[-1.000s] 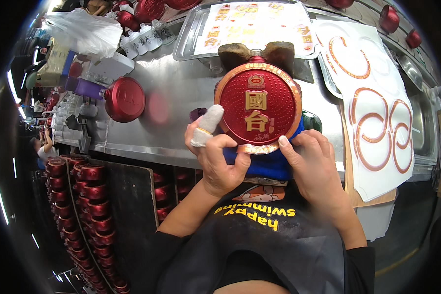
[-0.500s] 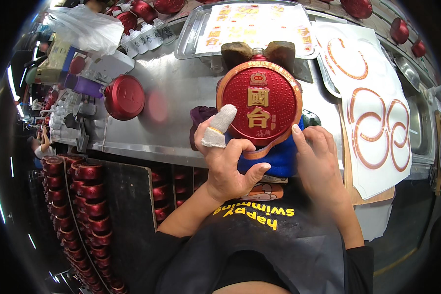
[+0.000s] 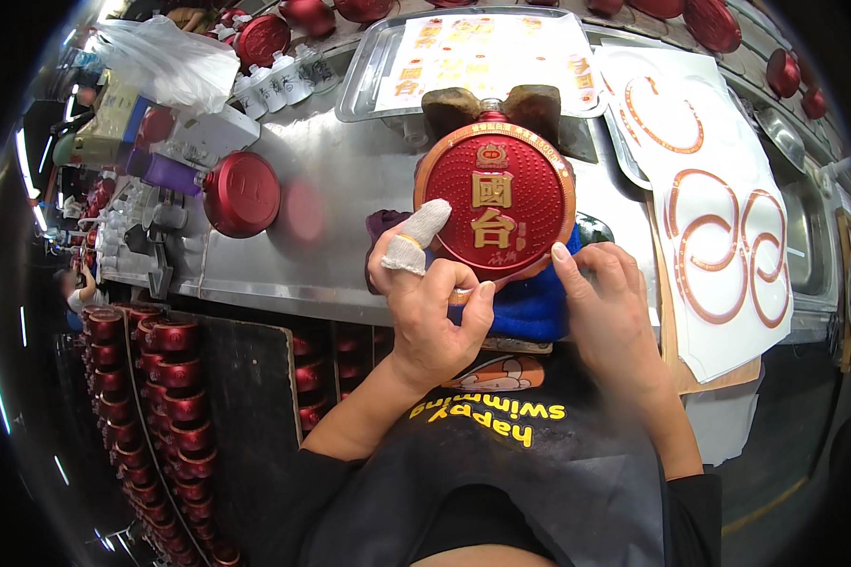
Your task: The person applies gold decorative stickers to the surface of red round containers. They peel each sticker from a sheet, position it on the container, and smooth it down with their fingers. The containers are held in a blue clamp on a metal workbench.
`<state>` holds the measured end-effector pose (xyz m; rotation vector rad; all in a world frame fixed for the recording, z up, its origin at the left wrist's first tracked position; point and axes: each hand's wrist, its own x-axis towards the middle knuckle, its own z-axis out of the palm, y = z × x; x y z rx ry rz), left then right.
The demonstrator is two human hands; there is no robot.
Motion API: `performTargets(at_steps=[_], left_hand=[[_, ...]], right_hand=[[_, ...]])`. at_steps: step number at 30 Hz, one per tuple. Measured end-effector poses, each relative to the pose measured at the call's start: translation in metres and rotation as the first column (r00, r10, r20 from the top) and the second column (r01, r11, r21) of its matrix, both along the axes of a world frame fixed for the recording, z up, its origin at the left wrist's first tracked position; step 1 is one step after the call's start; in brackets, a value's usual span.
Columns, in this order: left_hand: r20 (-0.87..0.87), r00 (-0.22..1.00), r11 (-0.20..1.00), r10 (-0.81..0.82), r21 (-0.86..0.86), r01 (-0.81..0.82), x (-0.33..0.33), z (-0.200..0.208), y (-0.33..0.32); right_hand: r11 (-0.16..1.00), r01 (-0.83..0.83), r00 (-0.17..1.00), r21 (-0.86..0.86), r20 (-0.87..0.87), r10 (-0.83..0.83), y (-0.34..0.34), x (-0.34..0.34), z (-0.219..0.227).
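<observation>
A round, flat red bottle [image 3: 537,203] with raised gold characters is in front of me, its neck toward a dark two-part rest [image 3: 534,106]. An orange printed decal strip [image 3: 427,178] runs around its rim. My left hand [image 3: 435,312] is closed, thumb and forefinger pinching at the strip's loose end by the bottom rim; a pale cloth sleeve covers one finger, which lies along the bottle's left edge. My right hand [image 3: 615,307] has its thumb on the lower right rim and its other fingers curled beside it. Under the bottle is a blue cloth [image 3: 534,310].
Another red bottle [image 3: 242,195] lies left on the metal table [image 3: 340,248]. At right are white sheets [image 3: 714,342] with orange ring decals. A tray [image 3: 355,87] holding gold decals stands behind. Red bottles fill racks [image 3: 182,406] at lower left; a plastic bag [image 3: 165,61] sits back left.
My left thumb and forefinger have drawn together at the strip's end, and the loose lower strip now lies nearer the rim. My right thumb has shifted slightly left along with the bottle.
</observation>
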<state>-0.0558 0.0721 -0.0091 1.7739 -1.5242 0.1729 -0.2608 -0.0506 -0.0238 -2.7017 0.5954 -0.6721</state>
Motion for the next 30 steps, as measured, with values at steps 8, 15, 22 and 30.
performTargets(at_steps=[8, 15, 22, 30], left_hand=[[-0.09, 0.996, 1.0, 0.028, -0.005, -0.028, 0.0018, -0.0031, 0.0002], [-0.057, 0.998, 1.0, 0.006, 0.002, -0.006, 0.0031, -0.0018, 0.0027], [-0.056, 0.998, 1.0, 0.012, 0.005, -0.011, 0.0034, -0.0048, 0.0032], [-0.043, 0.998, 0.999, 0.038, 0.019, -0.037, 0.0022, -0.0054, 0.0018]], right_hand=[[0.998, 0.06, 0.997, -0.037, 0.05, -0.058, -0.0039, 0.005, -0.0036], [0.999, 0.033, 0.997, -0.03, 0.067, -0.031, -0.0036, 0.0054, -0.0035], [0.998, 0.034, 0.998, -0.051, 0.055, -0.031, -0.007, 0.007, -0.0037], [1.0, 0.018, 0.996, 0.026, 0.083, -0.02, -0.0041, 0.0065, -0.0021]])
